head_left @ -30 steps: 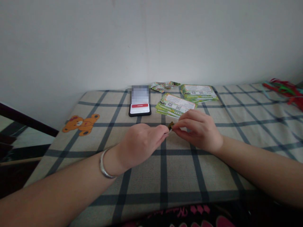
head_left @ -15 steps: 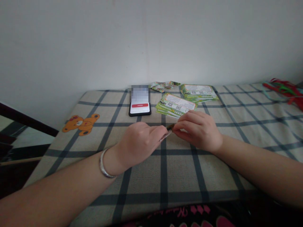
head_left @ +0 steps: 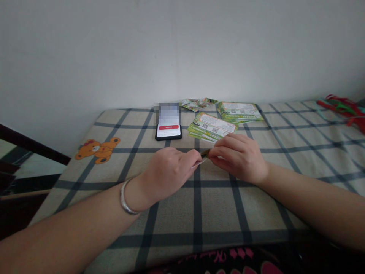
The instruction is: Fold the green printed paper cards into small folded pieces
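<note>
Between my two hands is a small thin folded piece (head_left: 204,153), dark gold on top with a pale edge below; it looks like paper or card, but most of it is hidden by my fingers. My left hand (head_left: 173,167), with a silver bangle (head_left: 125,199) at the wrist, pinches its left end. The fingers of my right hand (head_left: 239,156) are closed on the right end. Just beyond the right hand lies a loose stack of green and white printed cards (head_left: 212,125), partly covered by its fingertips in this view.
A phone (head_left: 169,131) with a lit screen lies beyond my left hand. Farther back are folded printed pieces (head_left: 195,104) and a second card stack (head_left: 241,111). A bear figure (head_left: 97,149) is at left on the checked cloth (head_left: 171,232); red and green fabric (head_left: 345,110) lies far right.
The small piece has tilted slightly between my fingers, with more of its gold face showing. Both hands stay in nearly the same place.
</note>
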### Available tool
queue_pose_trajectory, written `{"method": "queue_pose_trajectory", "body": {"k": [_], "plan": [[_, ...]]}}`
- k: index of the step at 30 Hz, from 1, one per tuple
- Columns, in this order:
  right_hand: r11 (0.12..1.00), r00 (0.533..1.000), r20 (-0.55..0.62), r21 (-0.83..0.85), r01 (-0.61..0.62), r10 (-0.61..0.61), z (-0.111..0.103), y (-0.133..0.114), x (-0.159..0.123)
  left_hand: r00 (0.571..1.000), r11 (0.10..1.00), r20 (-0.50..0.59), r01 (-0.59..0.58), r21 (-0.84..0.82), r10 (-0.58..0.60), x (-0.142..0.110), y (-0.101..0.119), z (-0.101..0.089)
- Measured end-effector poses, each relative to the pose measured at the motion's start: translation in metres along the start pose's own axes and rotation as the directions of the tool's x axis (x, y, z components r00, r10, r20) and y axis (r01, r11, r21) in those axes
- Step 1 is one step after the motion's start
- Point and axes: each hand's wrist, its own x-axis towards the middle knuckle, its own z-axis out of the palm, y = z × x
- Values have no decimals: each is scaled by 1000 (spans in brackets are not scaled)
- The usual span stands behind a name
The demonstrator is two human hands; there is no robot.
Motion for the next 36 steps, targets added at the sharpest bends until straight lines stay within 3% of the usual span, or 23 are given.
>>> {"method": "queue_pose_trajectory", "body": {"k": [7,15,22,27,32,36], "plan": [[1000,1000,0,7,8,-8,1,0,0,998,996,-30,59,-63,-61,0,0,3],[996,997,-11,-43,-75,74,1,1,0,998,997,23,51,62,-52,0,0,2],[989,989,-24,-21,-143,143,2,1,-1,999,999,-8,46,7,-46,1,1,2],[965,973,18,123,-230,229,3,-1,2,999,998,-8,43,-41,-43,2,0,4],[946,965,147,210,-247,219,2,-3,4,998,995,15,65,-75,-64,4,0,4],[940,959,177,224,-258,221,4,-6,5,996,991,49,85,-107,-80,4,-1,5]]}}
